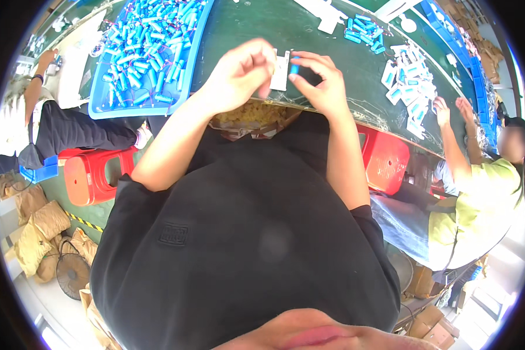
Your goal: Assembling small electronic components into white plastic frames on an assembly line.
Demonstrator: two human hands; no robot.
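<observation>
Over the table's near edge, a slim white plastic piece (280, 73) lies between my two hands. From its right side, my right hand (326, 84) pinches a small blue cylindrical battery (294, 66) between thumb and fingers. My left hand (239, 76) is at the white piece's left edge, its fingers curled in toward the thumb; whatever they may hold is hidden. Beyond my left forearm, a blue tray (141, 109) is heaped with blue batteries (151, 44) that have thin wires.
On the green table (239, 29), loose blue batteries (364, 32) and a pile of white pieces with blue batteries (411, 87) lie to the right. A co-worker (478, 198) sits at right, another person (52, 122) at left. Red stools (385, 160) flank me. Below the table edge is yellowish material (254, 118).
</observation>
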